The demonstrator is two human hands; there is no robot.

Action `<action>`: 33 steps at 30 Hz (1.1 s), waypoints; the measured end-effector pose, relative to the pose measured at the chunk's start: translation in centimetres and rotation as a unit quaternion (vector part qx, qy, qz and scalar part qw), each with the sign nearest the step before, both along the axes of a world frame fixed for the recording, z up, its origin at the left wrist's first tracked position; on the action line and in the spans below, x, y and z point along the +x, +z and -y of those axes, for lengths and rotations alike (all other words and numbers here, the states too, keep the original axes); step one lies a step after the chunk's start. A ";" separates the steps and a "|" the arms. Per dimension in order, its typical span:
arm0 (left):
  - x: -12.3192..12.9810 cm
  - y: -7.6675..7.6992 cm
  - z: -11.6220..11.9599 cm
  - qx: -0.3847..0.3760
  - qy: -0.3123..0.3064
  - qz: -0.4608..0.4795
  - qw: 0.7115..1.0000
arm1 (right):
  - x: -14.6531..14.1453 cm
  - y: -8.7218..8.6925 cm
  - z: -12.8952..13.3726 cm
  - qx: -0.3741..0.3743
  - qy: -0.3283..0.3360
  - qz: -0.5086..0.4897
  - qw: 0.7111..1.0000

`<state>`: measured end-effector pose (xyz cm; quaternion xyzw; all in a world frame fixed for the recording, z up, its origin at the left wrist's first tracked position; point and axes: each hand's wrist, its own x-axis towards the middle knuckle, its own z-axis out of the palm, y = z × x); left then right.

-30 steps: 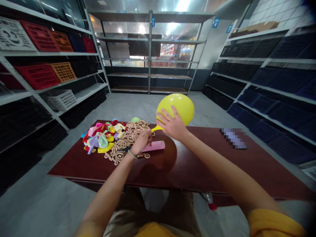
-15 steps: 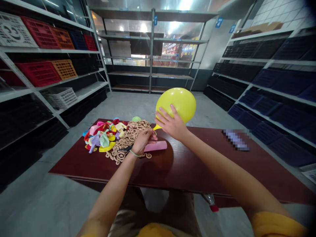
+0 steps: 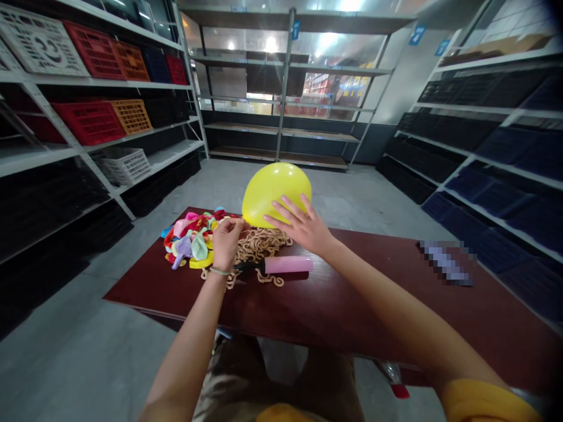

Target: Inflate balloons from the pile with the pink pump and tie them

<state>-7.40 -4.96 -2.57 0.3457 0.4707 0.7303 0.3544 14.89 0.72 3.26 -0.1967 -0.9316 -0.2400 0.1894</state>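
An inflated yellow balloon (image 3: 271, 190) is held up above the table, its neck end pointing left. My left hand (image 3: 226, 241) pinches the balloon at that neck end, fingers closed. With fingers spread, my right hand (image 3: 303, 225) lies against the balloon's near right side. Below them a pink hand pump (image 3: 288, 264) with a black end rests on the table. Tan coiled cord (image 3: 264, 241) is heaped behind the pump. To the left of it lies a pile of limp, colourful balloons (image 3: 187, 243), partly covered by my left hand.
The dark red table (image 3: 352, 305) stretches across in front of me. A blurred purple item (image 3: 446, 262) lies at its right end. Shelves with crates (image 3: 94, 123) stand left, dark crates (image 3: 510, 152) right, and a metal rack (image 3: 281, 88) behind.
The balloon has shifted left, and my left hand has moved left and slightly up with its neck. My right hand remains against its side, fingers spread. The view has turned slightly left.
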 end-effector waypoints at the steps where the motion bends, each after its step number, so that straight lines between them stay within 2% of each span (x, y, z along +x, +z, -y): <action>1: -0.5 -0.6 -0.1 0.001 0.020 0.004 1.000 | 0.1 -1.0 -0.3 -0.008 -0.010 -0.012 1.000; 3: -1.0 -2.1 -0.4 0.000 0.048 0.018 0.999 | 0.1 -3.3 -0.9 -0.046 -0.054 -0.059 0.996; 5: -0.9 -3.5 -0.7 0.003 0.072 0.037 0.997 | -0.1 -5.4 -1.4 -0.131 -0.091 -0.072 0.985; 8: -0.1 -5.0 -1.0 0.012 0.095 0.057 0.994 | -0.7 -7.7 -2.0 -0.213 -0.102 -0.068 0.969; 13: 0.3 -6.0 -1.0 0.029 0.095 0.022 0.995 | -1.9 -9.5 -2.8 -0.260 -0.082 -0.083 0.959; 17: 0.2 -6.7 -0.7 -0.005 0.074 -0.001 0.997 | -2.7 -10.0 -3.3 -0.319 -0.089 -0.134 0.934; 21: 0.0 -7.0 -0.7 -0.015 0.080 -0.006 0.997 | -1.7 -9.1 -3.6 -0.402 -0.103 -0.189 0.890; 25: 0.1 -7.0 -0.9 -0.023 0.083 -0.005 0.996 | 0.8 -7.2 -3.8 -0.484 -0.107 -0.234 0.836; 31: 0.3 -6.8 -0.2 -0.027 0.068 -0.074 0.995 | 3.9 -2.4 -2.9 -0.573 -0.099 -0.305 0.754; 33: 0.4 -6.8 0.2 -0.032 0.067 -0.114 0.991 | 4.6 -0.4 -2.4 -0.569 -0.093 -0.289 0.764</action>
